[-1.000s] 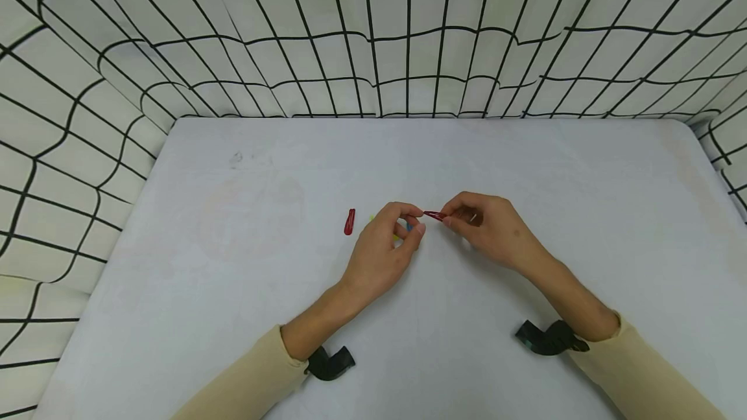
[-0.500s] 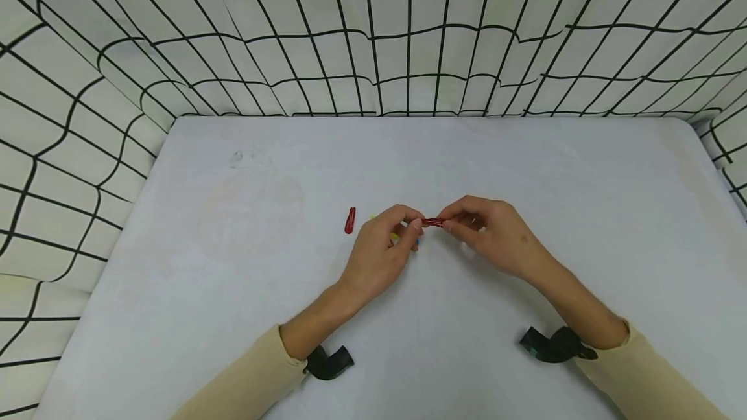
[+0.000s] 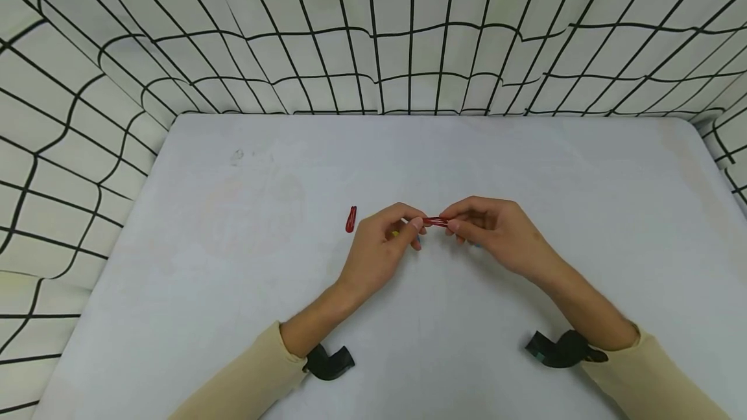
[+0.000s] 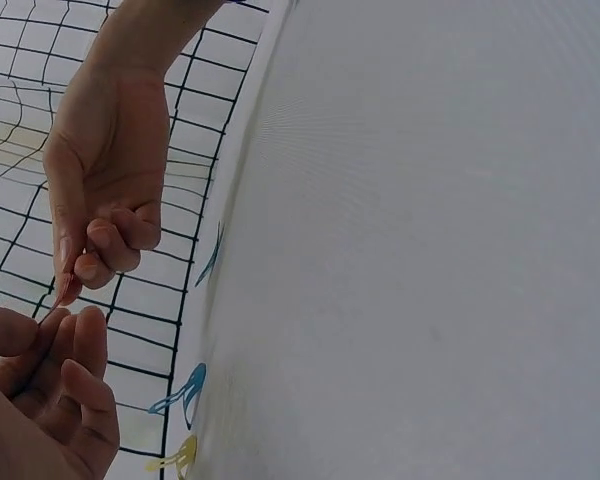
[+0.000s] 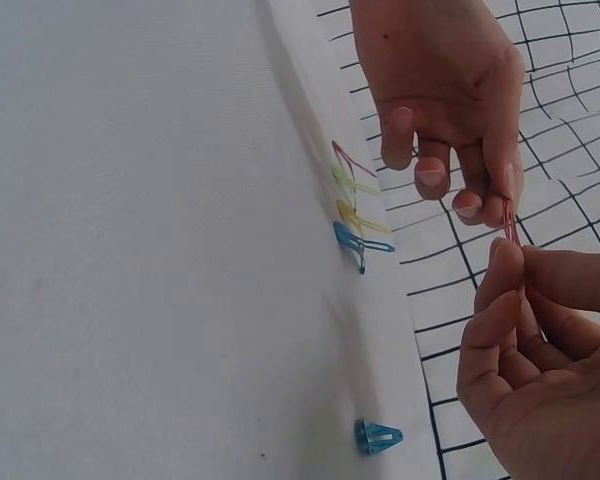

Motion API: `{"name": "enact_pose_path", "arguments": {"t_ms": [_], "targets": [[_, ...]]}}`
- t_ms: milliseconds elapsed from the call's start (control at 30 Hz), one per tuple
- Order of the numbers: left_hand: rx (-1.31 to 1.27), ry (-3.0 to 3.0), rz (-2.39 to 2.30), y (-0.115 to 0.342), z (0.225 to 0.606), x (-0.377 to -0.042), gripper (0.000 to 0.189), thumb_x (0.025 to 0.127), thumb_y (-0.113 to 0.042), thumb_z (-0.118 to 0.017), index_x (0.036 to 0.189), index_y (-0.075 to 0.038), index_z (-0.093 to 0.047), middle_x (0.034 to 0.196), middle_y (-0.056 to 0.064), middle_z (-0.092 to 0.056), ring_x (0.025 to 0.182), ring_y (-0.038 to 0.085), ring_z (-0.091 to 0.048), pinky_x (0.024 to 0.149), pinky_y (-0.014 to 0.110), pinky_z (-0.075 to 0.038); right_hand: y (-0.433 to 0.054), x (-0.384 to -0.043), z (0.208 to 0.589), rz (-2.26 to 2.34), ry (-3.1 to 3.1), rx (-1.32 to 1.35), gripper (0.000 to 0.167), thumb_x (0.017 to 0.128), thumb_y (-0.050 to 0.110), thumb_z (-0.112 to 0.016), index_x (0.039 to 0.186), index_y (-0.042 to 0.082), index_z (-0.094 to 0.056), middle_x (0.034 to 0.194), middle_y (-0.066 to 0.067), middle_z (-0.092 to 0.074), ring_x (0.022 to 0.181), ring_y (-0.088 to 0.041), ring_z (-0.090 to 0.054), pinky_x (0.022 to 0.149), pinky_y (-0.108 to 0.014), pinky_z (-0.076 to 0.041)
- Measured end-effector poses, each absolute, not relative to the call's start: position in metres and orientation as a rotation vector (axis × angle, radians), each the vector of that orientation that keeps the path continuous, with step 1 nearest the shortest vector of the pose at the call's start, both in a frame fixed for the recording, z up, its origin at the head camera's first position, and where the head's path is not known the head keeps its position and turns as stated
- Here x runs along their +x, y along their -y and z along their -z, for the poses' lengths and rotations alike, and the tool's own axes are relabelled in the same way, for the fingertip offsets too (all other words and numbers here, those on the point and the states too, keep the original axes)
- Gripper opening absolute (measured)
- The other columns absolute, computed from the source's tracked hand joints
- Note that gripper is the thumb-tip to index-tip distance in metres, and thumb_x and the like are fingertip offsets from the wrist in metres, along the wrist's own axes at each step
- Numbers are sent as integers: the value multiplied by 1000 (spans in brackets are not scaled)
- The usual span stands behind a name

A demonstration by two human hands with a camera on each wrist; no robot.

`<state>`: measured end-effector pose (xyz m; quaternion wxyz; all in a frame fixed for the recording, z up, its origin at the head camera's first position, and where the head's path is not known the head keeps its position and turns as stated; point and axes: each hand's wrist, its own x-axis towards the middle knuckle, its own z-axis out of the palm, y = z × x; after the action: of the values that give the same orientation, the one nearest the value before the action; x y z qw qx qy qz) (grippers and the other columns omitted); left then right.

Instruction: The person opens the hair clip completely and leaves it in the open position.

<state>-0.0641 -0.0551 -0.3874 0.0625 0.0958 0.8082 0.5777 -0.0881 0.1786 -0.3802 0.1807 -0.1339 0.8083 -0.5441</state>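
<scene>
A red snap hair clip [image 3: 436,221] is stretched level between my two hands above the table. My left hand [image 3: 376,245] pinches its left end between thumb and forefinger. The other end is pinched by the thumb and forefinger of my right hand [image 3: 498,232]. In the right wrist view the held clip [image 5: 510,220] stands between both sets of fingertips. Below the hands lie a yellow clip [image 5: 358,216], a blue clip [image 5: 360,242], a pale green clip [image 5: 350,183] and another red clip [image 5: 350,160]. A second blue clip [image 5: 378,437] sits apart. The head view mostly hides these behind the hands.
The other red clip [image 3: 351,219] lies left of my left hand on the white table [image 3: 233,277]. White sheeting with a black grid [image 3: 391,37] rises along the back and sides. Black wrist cameras [image 3: 329,363] sit at both sleeve cuffs.
My left fingers, at first only at the clip's tip, now pinch its end. The clip has turned to lie more level. My right hand and forearm have shifted slightly right.
</scene>
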Motion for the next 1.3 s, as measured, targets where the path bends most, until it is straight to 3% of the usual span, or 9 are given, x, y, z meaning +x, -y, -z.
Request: {"name": "enact_pose_path", "arguments": {"t_ms": [200, 467, 667, 800, 1033, 1300], "targets": [[276, -2400, -1768, 56, 387, -65, 13, 104, -21, -64, 103, -17, -77, 76, 6, -73, 76, 31, -64, 61, 22, -36, -182, -86, 381, 1559, -2239, -379, 19, 102, 23, -69, 119, 18, -74, 104, -18, -75, 86, -30, -70, 69, -30, -50], [295, -2338, -1845, 56, 389, -65, 12, 102, -15, -66, 103, -15, -78, 93, 15, -77, 77, 28, -74, 69, 23, -41, -183, -83, 381, 1586, -2237, -363, 17, 101, 25, -70, 116, 21, -76, 101, -18, -73, 87, -29, -69, 70, -31, -50], [297, -2316, -1864, 56, 390, -64, 12, 102, -14, -66, 103, -15, -78, 93, 16, -76, 76, 28, -71, 71, 23, -42, -182, -82, 382, 1623, -2227, -325, 16, 100, 25, -72, 114, 19, -77, 101, -19, -74, 88, -30, -69, 77, -30, -55], [313, -2305, -1873, 55, 390, -64, 13, 102, -13, -65, 103, -14, -78, 92, 16, -76, 75, 27, -70, 68, 23, -41, -182, -80, 383, 1651, -2236, -333, 15, 100, 21, -71, 113, 15, -77, 104, -19, -75, 88, -30, -69, 80, -30, -57], [331, -2303, -1900, 52, 391, -65, 12, 102, -12, -65, 102, -14, -77, 85, 17, -74, 68, 37, -61, 57, 22, -31, -179, -78, 385, 1667, -2282, -307, 14, 100, 20, -71, 111, 14, -77, 98, -18, -72, 83, -29, -66, 75, -30, -52], [303, -2294, -1923, 51, 392, -64, 12, 103, -14, -64, 102, -15, -76, 77, 13, -72, 64, 36, -59, 55, 22, -30, -179, -78, 384, 1664, -2270, -305, 13, 100, 22, -71, 110, 15, -77, 96, -18, -70, 82, -28, -64, 73, -30, -49]]}}
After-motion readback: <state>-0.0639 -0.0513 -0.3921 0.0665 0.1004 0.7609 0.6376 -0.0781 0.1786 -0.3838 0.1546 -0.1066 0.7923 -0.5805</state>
